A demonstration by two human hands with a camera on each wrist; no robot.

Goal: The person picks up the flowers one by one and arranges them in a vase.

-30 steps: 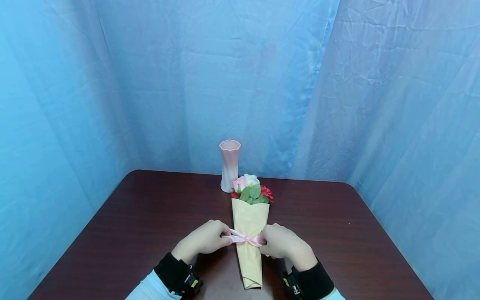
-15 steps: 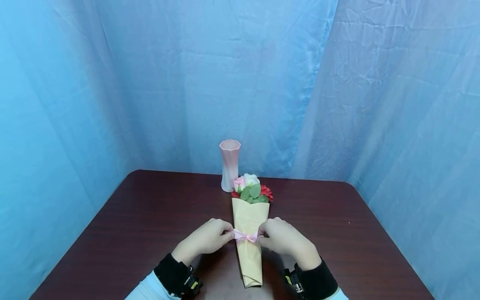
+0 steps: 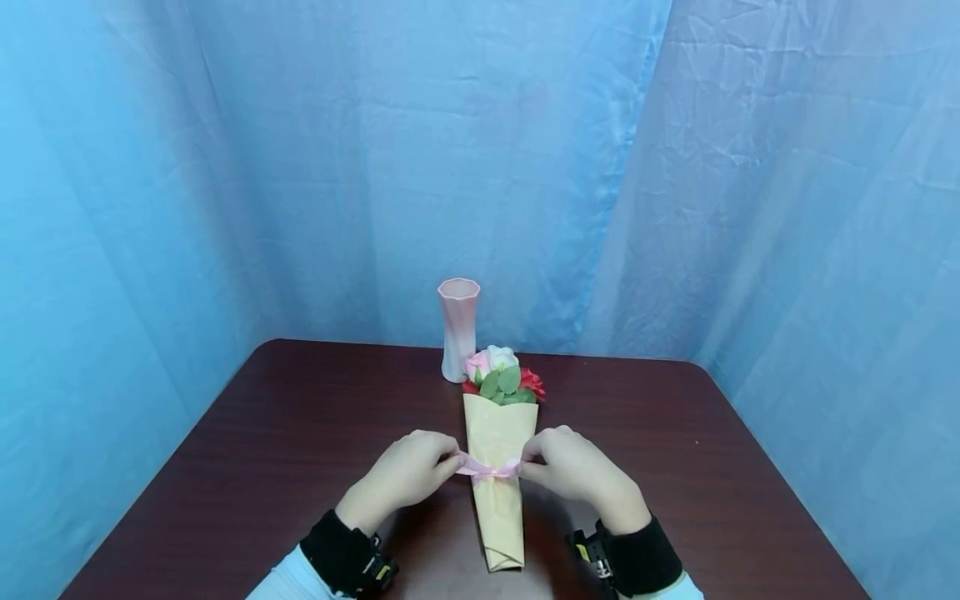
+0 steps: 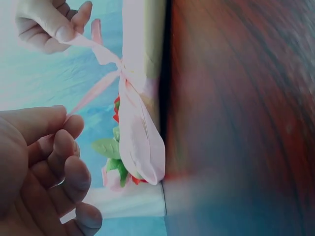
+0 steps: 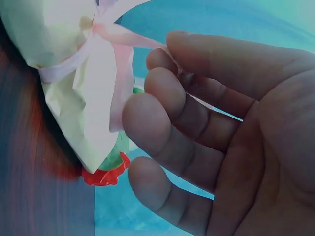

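A pink ribbon [image 3: 491, 469] is wound once around the middle of a paper-wrapped bouquet [image 3: 498, 467], which lies flat near the centre of the tabletop [image 3: 262, 450], its stem end pointing toward the near edge and its blooms toward the far edge. The ribbon is already crossed at the front of the cone; in the left wrist view a knot and at least one loop [image 4: 140, 142] can be made out, so the tie is judged to be largely formed. What appears to be left is the drawing tight and the evening-out of the bow; whether a second loop has been formed cannot be told.

One ribbon end is pinched by the left hand [image 3: 401, 479] just beside the wrap's left side, with fingers curled around it, and the other end is pinched by the right hand [image 3: 577, 471] at the right side, between thumb and forefinger. The ends are held taut and pulled outward, toward the left and right edges.

Red, pink and white flowers [image 3: 501, 377] with green leaves are seen at the open top of the cone. Just beyond them, near the far edge, a pink vase [image 3: 458, 330] stands upright and apart from the bouquet.

Blue cloth [image 3: 675, 183] hangs behind. No brand, label or legible writing is visible on anything.
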